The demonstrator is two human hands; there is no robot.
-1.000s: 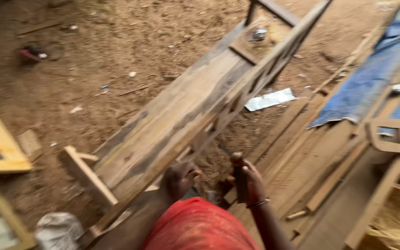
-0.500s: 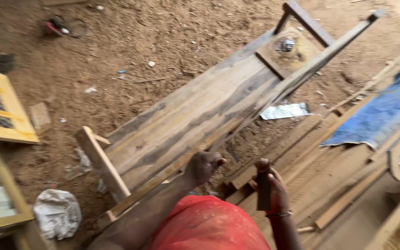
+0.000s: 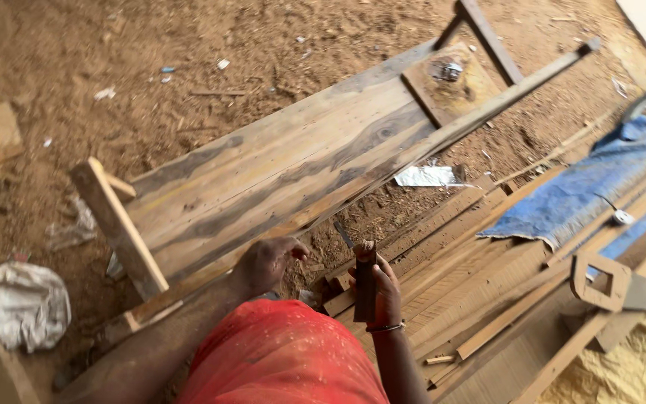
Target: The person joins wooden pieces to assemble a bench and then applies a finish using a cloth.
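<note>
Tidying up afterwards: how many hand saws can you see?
1. The hand saw lies on the stacked planks at the right edge, wooden handle toward the middle. Others may be hidden under the blue tarp.

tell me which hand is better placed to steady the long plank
Left, probably: the left hand already rests at the edge of the long plank, while the right hand is busy holding a dark wooden stick.

A blue tarp (image 3: 585, 191) lies over stacked planks (image 3: 487, 284) at the right of the frame, with a handsaw (image 3: 611, 284) resting near its lower edge. A crumpled white sack (image 3: 25, 303) sits on the sawdust floor (image 3: 188, 45) at lower left. A scrap of shiny paper (image 3: 425, 176) lies mid-frame, and yellow wood shavings (image 3: 637, 366) fill the lower right corner.
</note>
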